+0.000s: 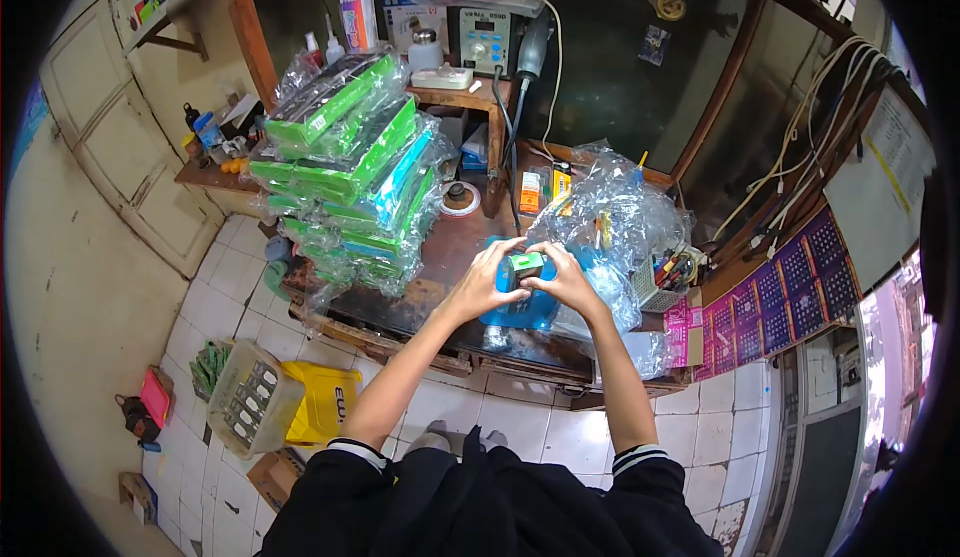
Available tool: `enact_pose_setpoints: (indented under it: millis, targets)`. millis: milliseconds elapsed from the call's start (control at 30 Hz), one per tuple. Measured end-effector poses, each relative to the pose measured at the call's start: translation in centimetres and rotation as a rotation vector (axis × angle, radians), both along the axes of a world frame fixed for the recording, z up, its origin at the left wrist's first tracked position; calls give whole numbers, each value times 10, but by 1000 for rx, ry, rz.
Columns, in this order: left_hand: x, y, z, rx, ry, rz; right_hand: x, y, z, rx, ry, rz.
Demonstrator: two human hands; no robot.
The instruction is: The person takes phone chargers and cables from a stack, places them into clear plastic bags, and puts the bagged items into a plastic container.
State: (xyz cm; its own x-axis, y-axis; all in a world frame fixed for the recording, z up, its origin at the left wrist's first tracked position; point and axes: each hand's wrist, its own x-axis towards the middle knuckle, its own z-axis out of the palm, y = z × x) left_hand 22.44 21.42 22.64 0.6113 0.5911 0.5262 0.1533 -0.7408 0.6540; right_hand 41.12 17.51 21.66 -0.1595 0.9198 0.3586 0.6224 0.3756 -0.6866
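Note:
Between my two hands is a small black box with a green end [526, 263], held upright above the work table. My left hand [480, 283] grips it from the left side with thumb and fingers. From the right, the fingers of my right hand [566, 283] close around its other side. Under the box lies a blue mat [546, 315]. Just right of my hands spreads a heap of crumpled clear plastic [592, 207]. To the left rises a tall stack of green and black boxes in clear plastic wrap [350, 167].
A hot-air station [485, 41] stands on a small wooden shelf at the back. A roll of tape [460, 197] lies beside the stack. At the right is a basket of tools [662, 289]. On the floor are a plastic bin [240, 397] and a yellow container [322, 397].

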Motion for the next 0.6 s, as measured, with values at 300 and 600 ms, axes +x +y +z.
enact_pose_setpoints:
  millis: [300, 600]
  targets:
    - [-6, -19, -20, -204, -176, 185, -9, -16, -23, -23, 251, -94]
    - [-115, -66, 14, -271, -426, 351, -115, -46, 33, 180, 175, 122]
